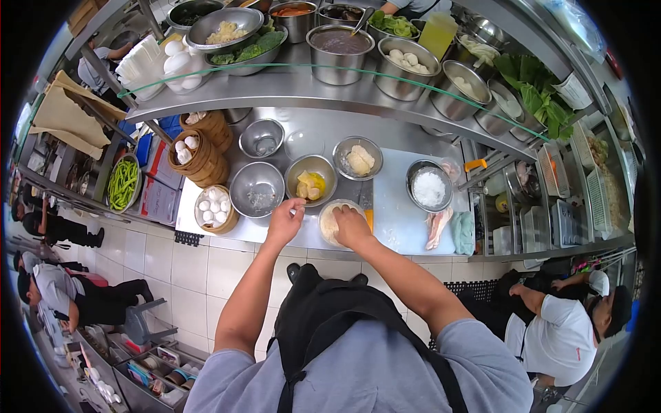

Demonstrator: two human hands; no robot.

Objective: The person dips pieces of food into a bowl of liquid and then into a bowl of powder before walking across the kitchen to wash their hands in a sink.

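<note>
right hand (352, 227) rests in the bowl (329, 224), left hand (286, 219) just beside.

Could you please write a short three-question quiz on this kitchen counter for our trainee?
1. True or false: the right hand is over the small bowl at the counter's front edge.
2. Which bowl holds white grains: A, the one right of the hands; B, the empty one by the left hand?
3. What holds the white balls at the front left?

Key: 1 true; 2 A; 3 a bamboo basket.
</note>
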